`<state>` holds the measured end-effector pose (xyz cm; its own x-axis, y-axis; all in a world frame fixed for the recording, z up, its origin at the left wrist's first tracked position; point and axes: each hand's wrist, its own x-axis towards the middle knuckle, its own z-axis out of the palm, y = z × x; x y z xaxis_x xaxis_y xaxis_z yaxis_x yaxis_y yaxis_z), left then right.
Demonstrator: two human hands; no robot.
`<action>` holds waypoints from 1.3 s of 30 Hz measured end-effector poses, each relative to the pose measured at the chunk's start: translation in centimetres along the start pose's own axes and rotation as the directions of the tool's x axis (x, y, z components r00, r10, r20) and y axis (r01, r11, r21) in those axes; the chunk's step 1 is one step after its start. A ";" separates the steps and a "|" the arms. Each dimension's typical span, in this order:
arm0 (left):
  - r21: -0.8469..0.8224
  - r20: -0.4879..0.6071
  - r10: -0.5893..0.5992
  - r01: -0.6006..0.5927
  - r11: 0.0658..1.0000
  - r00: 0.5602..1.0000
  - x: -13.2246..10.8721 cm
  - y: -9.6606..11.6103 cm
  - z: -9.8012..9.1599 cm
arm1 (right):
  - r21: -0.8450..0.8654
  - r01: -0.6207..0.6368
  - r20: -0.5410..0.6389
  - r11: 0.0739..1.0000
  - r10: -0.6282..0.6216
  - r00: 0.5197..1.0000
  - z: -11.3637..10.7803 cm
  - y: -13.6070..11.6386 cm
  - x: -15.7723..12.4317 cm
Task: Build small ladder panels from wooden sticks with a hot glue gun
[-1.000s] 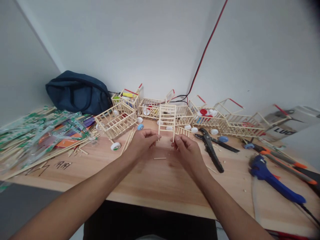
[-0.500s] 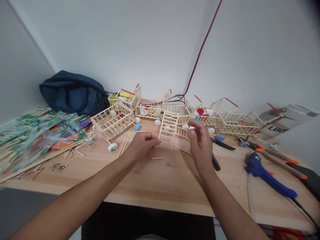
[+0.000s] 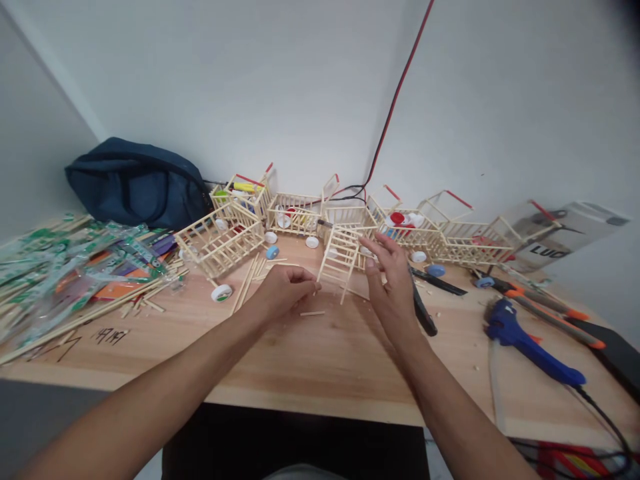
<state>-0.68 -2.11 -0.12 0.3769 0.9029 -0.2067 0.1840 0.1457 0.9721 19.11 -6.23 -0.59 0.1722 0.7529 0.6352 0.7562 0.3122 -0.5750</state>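
My left hand is closed in a pinch on the lower left end of a small ladder-like frame of thin wooden sticks. The frame leans up from the hand, its rungs running crosswise. My right hand has its fingers apart; the fingertips are beside the frame's upper right part, and whether they touch it I cannot tell. Under my hands a short loose stick lies on the wooden table. Behind the frame stands a miniature stick cart, partly hidden by it.
Several stick carts with red handles line the wall, one with wheels at left. Sticks and plastic wrappers cover the left side. A blue bag sits behind them. At right lie a blue glue gun, orange-handled pliers and a black-handled tool.
My right hand has moved left, closer to the ladder-like frame, and its fingers have stretched toward the frame's upper right. My left hand keeps its pinch. The view has shifted slightly.
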 end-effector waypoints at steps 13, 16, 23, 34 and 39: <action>0.002 -0.006 0.018 -0.018 1.000 1.000 0.2 -0.2 -0.1 | 0.014 0.036 0.001 0.999 -0.036 0.999 0.1 -0.8 -0.4; -0.005 -0.006 0.029 -0.029 1.000 1.000 0.3 -0.3 -0.1 | 0.019 0.039 0.008 0.999 -0.039 0.999 0.2 -0.8 -0.4; -0.004 -0.006 0.018 -0.018 1.000 1.000 0.3 -0.3 -0.1 | 0.012 0.056 -0.001 0.998 -0.056 0.998 0.3 -0.6 -0.5; 0.010 -0.017 0.038 -0.038 0.999 0.999 0.4 -0.3 -0.2 | 0.023 0.122 0.005 0.992 -0.123 0.992 0.4 -0.5 -0.6; 0.012 -0.028 0.038 -0.038 0.999 0.999 0.5 0.0 -0.3 | 0.030 0.135 0.007 0.990 -0.135 0.991 0.4 -0.8 -0.6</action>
<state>-0.77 -1.55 -0.19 0.3579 0.9188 -0.1664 0.1802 0.1069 0.9778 18.16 -6.70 -0.78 0.0639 0.7076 0.7037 0.7531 0.4285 -0.4993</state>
